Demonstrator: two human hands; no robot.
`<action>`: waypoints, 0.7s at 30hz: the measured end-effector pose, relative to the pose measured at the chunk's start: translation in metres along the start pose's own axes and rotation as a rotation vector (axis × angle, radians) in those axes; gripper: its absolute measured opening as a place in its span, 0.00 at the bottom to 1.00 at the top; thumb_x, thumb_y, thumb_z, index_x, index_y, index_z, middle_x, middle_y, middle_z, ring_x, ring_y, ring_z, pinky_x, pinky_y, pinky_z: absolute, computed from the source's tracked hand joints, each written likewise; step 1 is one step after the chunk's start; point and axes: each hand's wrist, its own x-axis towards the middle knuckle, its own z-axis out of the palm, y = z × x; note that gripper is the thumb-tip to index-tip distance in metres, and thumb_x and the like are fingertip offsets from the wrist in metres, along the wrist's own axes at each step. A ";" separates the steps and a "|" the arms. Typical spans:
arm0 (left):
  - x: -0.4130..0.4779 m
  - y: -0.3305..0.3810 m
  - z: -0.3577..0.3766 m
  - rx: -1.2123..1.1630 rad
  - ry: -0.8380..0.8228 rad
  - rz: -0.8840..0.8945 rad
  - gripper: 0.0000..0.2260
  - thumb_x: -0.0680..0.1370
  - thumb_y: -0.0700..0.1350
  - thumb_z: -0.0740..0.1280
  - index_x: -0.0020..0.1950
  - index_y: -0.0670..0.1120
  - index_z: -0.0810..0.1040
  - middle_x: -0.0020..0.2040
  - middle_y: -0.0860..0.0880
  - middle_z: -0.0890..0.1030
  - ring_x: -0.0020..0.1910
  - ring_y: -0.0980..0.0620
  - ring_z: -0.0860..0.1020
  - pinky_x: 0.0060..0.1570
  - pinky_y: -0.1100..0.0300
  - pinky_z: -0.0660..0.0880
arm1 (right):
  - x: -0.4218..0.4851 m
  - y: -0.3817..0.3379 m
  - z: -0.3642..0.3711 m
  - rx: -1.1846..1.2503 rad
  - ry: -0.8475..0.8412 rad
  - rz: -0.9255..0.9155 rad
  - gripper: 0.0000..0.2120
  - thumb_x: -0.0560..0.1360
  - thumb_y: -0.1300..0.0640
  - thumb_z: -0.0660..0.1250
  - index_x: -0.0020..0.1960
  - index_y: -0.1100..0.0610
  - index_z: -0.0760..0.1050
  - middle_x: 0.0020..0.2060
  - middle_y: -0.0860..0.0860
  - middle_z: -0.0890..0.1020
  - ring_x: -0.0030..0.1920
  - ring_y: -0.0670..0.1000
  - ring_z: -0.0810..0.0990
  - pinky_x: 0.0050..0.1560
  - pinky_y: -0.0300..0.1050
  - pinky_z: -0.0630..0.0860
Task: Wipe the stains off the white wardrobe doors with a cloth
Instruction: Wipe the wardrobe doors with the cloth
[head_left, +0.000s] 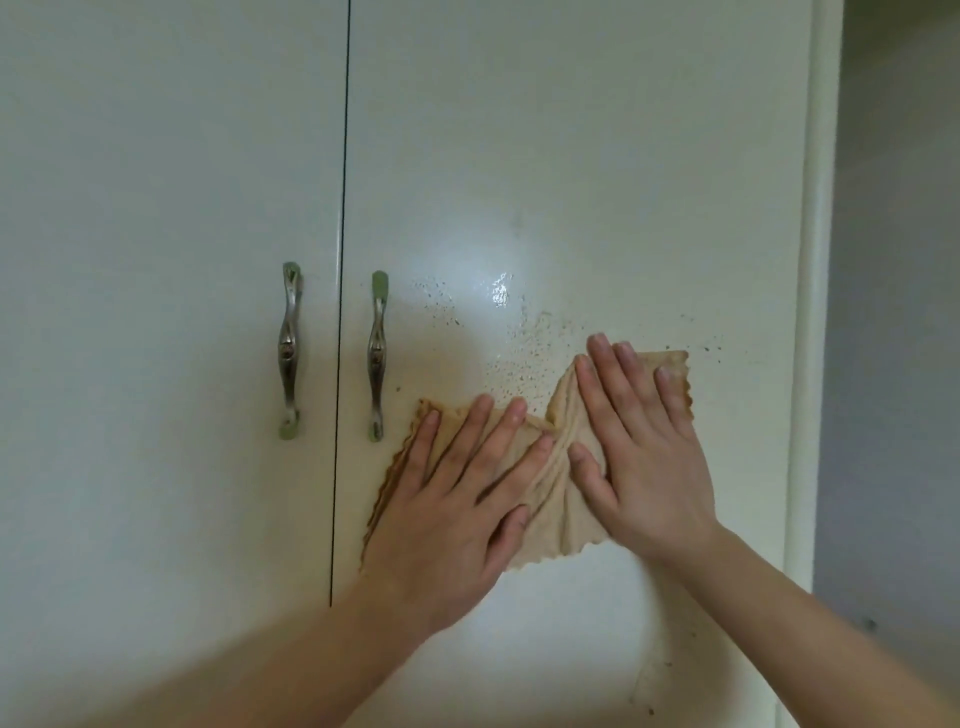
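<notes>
Head view | both my palms lie flat, fingers spread, gripping nothing: left hand (457, 499) and right hand (641, 457) pin the tan cloth (553, 512) to the right wardrobe door (571, 156) | brown specks (524, 353) sit just above, nearer my right fingertips (600, 343) | cloth runs left-right.

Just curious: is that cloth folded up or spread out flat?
Spread out, though bunched: the cloth lies open under the left hand and right hand, wrinkled between them.

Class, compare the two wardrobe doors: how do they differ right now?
The right door carries brown specks and a wet sheen; the left door looks clean and dry. Both hands press the cloth on the right door; nothing touches the left. Both are white with matching metal handles.
</notes>
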 end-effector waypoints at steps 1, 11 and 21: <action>0.011 -0.001 -0.002 0.000 0.013 -0.013 0.27 0.85 0.54 0.57 0.83 0.53 0.56 0.84 0.48 0.53 0.83 0.45 0.51 0.79 0.37 0.52 | 0.013 0.005 -0.003 -0.006 0.006 0.002 0.32 0.83 0.45 0.52 0.84 0.57 0.53 0.84 0.53 0.53 0.84 0.54 0.50 0.82 0.59 0.50; 0.102 -0.025 -0.022 0.062 0.092 -0.281 0.28 0.84 0.58 0.51 0.84 0.54 0.52 0.85 0.48 0.50 0.84 0.44 0.47 0.78 0.33 0.46 | 0.097 0.054 -0.026 0.011 0.012 0.007 0.33 0.84 0.43 0.48 0.85 0.54 0.47 0.85 0.49 0.47 0.84 0.49 0.42 0.83 0.55 0.43; 0.190 -0.033 -0.034 0.151 0.128 -0.099 0.28 0.84 0.62 0.45 0.84 0.56 0.53 0.85 0.49 0.50 0.84 0.43 0.46 0.74 0.26 0.43 | 0.107 0.115 -0.040 0.047 0.064 0.105 0.32 0.85 0.42 0.50 0.85 0.52 0.46 0.85 0.47 0.46 0.84 0.47 0.41 0.83 0.55 0.42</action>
